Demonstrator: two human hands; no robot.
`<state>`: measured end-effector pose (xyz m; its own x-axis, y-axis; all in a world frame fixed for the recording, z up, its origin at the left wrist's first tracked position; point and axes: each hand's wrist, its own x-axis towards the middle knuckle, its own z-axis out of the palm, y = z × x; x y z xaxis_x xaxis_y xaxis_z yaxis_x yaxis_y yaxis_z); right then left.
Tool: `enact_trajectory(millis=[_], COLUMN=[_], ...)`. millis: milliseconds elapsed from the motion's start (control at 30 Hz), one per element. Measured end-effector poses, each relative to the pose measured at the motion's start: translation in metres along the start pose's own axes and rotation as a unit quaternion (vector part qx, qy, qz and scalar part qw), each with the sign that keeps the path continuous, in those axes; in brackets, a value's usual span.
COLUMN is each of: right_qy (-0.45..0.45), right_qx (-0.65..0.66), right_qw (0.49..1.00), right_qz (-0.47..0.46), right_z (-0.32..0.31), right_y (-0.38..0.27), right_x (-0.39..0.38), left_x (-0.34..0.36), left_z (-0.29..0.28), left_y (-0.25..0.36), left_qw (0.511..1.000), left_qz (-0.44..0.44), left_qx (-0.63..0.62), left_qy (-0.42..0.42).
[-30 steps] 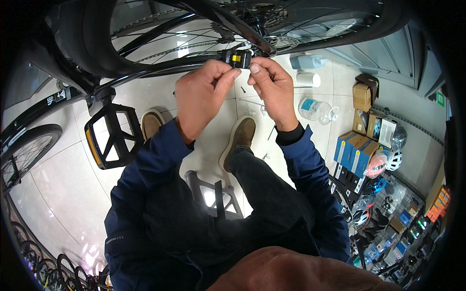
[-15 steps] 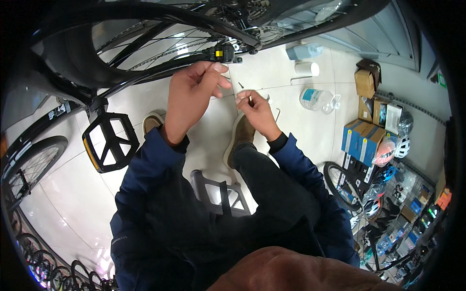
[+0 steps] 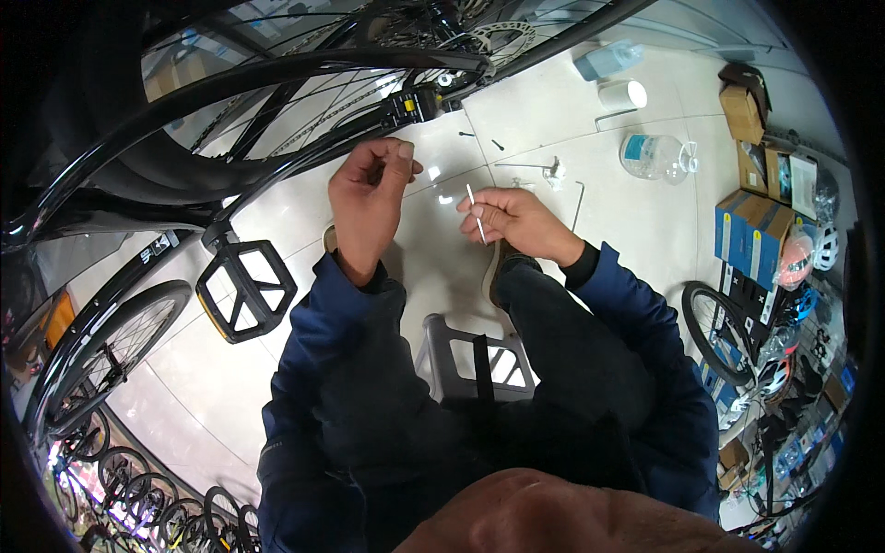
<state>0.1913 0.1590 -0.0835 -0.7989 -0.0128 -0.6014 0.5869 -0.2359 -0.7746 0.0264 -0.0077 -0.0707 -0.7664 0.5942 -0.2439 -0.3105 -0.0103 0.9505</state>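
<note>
In my right hand (image 3: pixel 524 224), a thin white stick (image 3: pixel 476 221) is pinched between thumb and fingers, above the floor. My left hand (image 3: pixel 369 201) is raised to its left, thumb bent against curled fingers; whether a small thing sits between them is hidden. Just beyond the left fingertips, apart from them, is a black brake caliper with a yellow piece (image 3: pixel 411 106) on the bicycle frame (image 3: pixel 313 66). Two small dark bolts (image 3: pixel 498 145) lie on the tiles past my hands. An L-shaped hex key (image 3: pixel 579 205) lies to the right of my right hand.
A black pedal (image 3: pixel 247 290) juts out at left. Farther right on the floor are a clear bottle (image 3: pixel 653 158), a white cup (image 3: pixel 624 95) and another hex key (image 3: pixel 616 114). A grey stool (image 3: pixel 452 355) shows between my legs. Boxes (image 3: pixel 751 235) and helmets line the right wall.
My left hand has drawn back from the caliper, its fingers curling in. The white stick now shows plainly in my right hand. The whole view has shifted.
</note>
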Motion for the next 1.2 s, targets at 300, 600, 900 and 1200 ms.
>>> enact_trajectory(millis=[300, 600, 900, 1200], right_qy=[0.055, 0.069, 0.060, 0.053], right_qx=[0.067, 0.103, 0.107, 0.137], right_qw=[0.990, 0.985, 0.986, 0.983], right_qz=[-0.108, -0.123, -0.113, -0.114], right_z=[0.028, 0.035, 0.034, 0.033], right_y=[-0.076, -0.080, -0.077, -0.076], right_x=[0.018, 0.025, 0.025, 0.029], left_x=[-0.002, 0.001, 0.001, 0.002], left_z=[-0.003, -0.001, -0.002, -0.002], left_y=[-0.010, 0.000, -0.001, -0.003], left_qw=[0.961, 0.953, 0.954, 0.951], left_qz=[-0.139, -0.126, -0.131, -0.131], left_qx=[-0.219, -0.259, -0.252, -0.265], left_qy=[-0.092, -0.089, -0.100, -0.094])
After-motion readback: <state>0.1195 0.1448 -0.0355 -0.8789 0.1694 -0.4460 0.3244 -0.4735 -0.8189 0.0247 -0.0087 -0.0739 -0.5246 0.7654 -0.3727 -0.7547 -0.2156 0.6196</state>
